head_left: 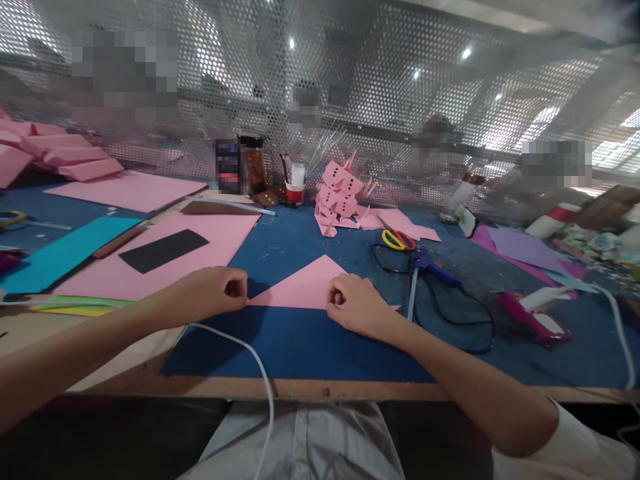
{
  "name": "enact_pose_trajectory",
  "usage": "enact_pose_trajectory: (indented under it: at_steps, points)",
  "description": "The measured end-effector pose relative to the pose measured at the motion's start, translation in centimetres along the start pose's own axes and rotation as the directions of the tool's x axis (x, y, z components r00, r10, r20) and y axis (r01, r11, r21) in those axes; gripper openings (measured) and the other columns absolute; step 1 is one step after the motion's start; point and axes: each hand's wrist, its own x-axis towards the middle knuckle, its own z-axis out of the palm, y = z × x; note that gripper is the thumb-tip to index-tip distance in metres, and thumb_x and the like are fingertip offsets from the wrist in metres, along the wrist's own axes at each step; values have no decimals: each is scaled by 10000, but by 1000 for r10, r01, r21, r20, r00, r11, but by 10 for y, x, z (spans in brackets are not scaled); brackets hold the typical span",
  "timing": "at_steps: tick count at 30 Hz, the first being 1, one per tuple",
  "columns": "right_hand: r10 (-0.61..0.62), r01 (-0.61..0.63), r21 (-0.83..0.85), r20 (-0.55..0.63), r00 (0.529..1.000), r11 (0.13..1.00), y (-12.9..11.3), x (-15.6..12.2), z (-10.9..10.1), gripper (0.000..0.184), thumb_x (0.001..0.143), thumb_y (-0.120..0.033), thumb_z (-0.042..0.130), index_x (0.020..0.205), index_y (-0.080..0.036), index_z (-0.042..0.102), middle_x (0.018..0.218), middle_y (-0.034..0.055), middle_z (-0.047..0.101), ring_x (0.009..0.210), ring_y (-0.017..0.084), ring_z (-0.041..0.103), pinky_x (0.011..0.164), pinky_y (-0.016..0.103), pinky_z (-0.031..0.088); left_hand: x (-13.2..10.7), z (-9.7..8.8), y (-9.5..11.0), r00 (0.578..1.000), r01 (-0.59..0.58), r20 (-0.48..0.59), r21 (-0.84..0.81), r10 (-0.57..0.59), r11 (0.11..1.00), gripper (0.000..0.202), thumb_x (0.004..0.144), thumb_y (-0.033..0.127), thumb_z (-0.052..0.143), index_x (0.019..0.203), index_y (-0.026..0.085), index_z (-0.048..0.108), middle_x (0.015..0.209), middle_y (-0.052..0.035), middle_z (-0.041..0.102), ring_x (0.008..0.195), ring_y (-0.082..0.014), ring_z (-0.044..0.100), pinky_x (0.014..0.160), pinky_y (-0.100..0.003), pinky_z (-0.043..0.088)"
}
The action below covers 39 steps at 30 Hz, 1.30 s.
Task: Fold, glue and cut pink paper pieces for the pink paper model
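A pink paper triangle (305, 287) lies on the blue table top, its peak pointing away from me and its long straight edge towards me. My left hand (223, 291) pinches the paper's left tip between thumb and fingers. Curled over the near edge, right of the middle, my right hand (357, 303) has thumb and forefinger closed on the paper. It covers much of the right half, and only a thin pink tip shows beyond it. Past the triangle stand folded pink paper figures (340, 193) with black dots.
Scissors (399, 240), a blue glue gun (434, 267) with its black cord and a magenta glue gun (535, 317) lie to the right. At left are pink sheets (235, 233), a black strip (164, 251) and a teal sheet (75, 250). A white cable (263, 373) hangs over the front edge.
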Motion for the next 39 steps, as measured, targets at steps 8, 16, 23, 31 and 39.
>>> enact_pose_trajectory:
  at_steps: [8, 16, 23, 31, 39]
  points:
    - [-9, 9, 4, -9, 1000, 1000, -1, 1, 0, 32, 752, -178, 628, 764, -206, 619, 805, -20, 638, 796, 153, 511, 695, 292, 265, -6, -10, 6, 998, -18, 53, 37, 16, 999, 201, 803, 331, 520, 704, 178, 605, 632, 28, 602, 616, -143, 512, 563, -246, 312]
    - [-11, 11, 3, -2, 1000, 1000, -1, 0, 0, 40, 751, -168, 634, 761, -205, 620, 795, -15, 638, 789, 154, 515, 691, 290, 271, -6, -14, 4, 999, -38, 34, 76, 35, 996, 229, 806, 345, 540, 663, 171, 578, 596, 44, 572, 601, -135, 490, 571, -245, 308]
    - [-3, 3, 7, 5, 1000, 1000, -2, 0, -1, 41, 756, -164, 639, 766, -200, 621, 808, -5, 636, 798, 156, 515, 694, 287, 278, 0, -9, -8, 999, -44, -34, -132, 40, 990, 276, 810, 471, 565, 825, 203, 625, 772, -10, 680, 731, -196, 612, 671, -277, 428]
    - [1, -1, -1, 4, 1000, 1000, -2, 0, -1, 41, 751, -167, 633, 762, -203, 617, 799, -9, 631, 790, 157, 511, 695, 288, 277, 5, 2, -2, 999, -5, -32, 9, 5, 1000, 252, 790, 470, 600, 733, 224, 610, 679, 0, 665, 632, -185, 582, 558, -267, 339]
    - [0, 0, -17, 7, 1000, 1000, -3, 0, -1, 43, 766, -164, 637, 772, -200, 614, 809, -9, 638, 804, 158, 517, 690, 290, 268, 10, 13, 12, 982, -136, -138, -32, 131, 990, 146, 771, 345, 589, 812, 222, 656, 850, -23, 701, 793, -207, 614, 709, -292, 441]
